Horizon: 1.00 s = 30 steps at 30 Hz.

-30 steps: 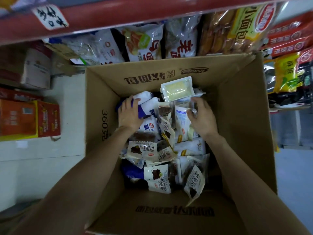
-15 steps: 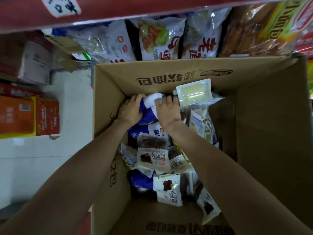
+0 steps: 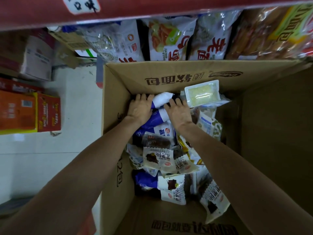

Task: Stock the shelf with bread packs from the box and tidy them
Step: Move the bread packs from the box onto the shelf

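Observation:
An open cardboard box (image 3: 115,102) stands on the floor, filled with several bread packs. Both my hands are deep in its far left corner. My left hand (image 3: 140,108) and my right hand (image 3: 177,110) grip the two sides of a blue and white bread pack (image 3: 160,100). A clear pack with a pale yellow cake (image 3: 202,93) leans against the far wall, just right of my right hand. Small white packs with dark bread (image 3: 158,157) lie below my wrists. The shelf (image 3: 169,39) behind the box holds large bread bags.
A red shelf edge (image 3: 152,9) with a handwritten label runs across the top. Orange and red cartons (image 3: 28,112) and a white carton (image 3: 37,58) sit on the pale floor at the left. The box's tall right flap (image 3: 274,133) stands open.
My right hand has moved left from the middle packs to the blue and white pack. Both hands have pushed further into the far corner and closed on it.

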Each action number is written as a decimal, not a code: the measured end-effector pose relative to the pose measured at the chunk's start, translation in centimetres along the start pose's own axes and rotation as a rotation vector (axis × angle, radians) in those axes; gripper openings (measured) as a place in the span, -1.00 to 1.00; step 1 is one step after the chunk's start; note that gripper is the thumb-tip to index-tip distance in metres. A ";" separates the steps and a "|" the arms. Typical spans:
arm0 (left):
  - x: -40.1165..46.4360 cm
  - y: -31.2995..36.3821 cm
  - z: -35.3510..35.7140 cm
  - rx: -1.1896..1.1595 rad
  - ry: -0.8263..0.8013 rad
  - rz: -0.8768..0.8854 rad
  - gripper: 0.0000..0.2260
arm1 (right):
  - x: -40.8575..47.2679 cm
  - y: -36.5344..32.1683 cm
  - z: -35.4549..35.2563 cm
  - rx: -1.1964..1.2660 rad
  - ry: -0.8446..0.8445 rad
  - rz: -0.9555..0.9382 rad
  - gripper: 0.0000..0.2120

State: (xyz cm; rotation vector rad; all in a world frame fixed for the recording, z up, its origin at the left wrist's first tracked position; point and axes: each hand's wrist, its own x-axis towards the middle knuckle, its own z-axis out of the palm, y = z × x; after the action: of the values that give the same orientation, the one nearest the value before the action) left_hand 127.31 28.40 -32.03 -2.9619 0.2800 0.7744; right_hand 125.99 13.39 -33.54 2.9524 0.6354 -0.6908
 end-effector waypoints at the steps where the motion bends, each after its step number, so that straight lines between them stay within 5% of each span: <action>1: -0.1 0.1 -0.1 0.004 0.000 -0.008 -0.51 | 0.1 0.0 0.0 0.003 0.010 0.005 -0.61; 12: -2.1 -0.2 -4.8 -0.012 -0.122 0.039 -0.53 | -7.2 2.3 -5.8 0.200 0.447 -0.232 -0.57; 18: -5.0 -0.1 -10.6 -0.154 -0.079 0.036 -0.49 | -13.6 6.8 -11.7 0.599 0.342 0.087 -0.56; 24: -10.8 -1.5 -15.1 -0.827 0.109 -0.040 -0.51 | -19.1 10.3 -16.9 1.094 0.275 0.365 -0.61; 30: -15.5 -0.6 -19.4 -1.564 0.292 -0.289 -0.66 | -23.2 11.8 -21.9 1.446 0.256 0.427 -0.70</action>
State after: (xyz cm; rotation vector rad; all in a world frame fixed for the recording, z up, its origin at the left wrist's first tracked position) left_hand 123.46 29.30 -7.51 -4.2506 -1.3537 0.6230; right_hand 120.88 -3.35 -4.39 4.1767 -0.9763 -0.9812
